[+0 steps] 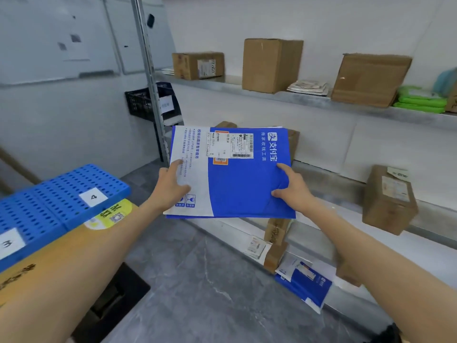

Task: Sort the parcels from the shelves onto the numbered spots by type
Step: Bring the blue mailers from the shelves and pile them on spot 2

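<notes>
I hold a flat blue and white envelope parcel (pixel 237 184) in the air in front of the shelves, its printed labels facing up. My left hand (pixel 170 189) grips its white left edge, thumb on top. My right hand (pixel 294 189) pinches its blue right side, thumb on top. At my left lies a blue perforated board (pixel 57 201) with white tags marked 4 (pixel 93 197) and 3 (pixel 10 242).
The top shelf (pixel 309 100) carries three cardboard boxes, white pouches and green packs. A middle shelf holds a box (pixel 388 199). On the bottom shelf lie small boxes and another blue envelope (pixel 306 283). A black crate (pixel 141 102) hangs by the metal post. Grey floor below.
</notes>
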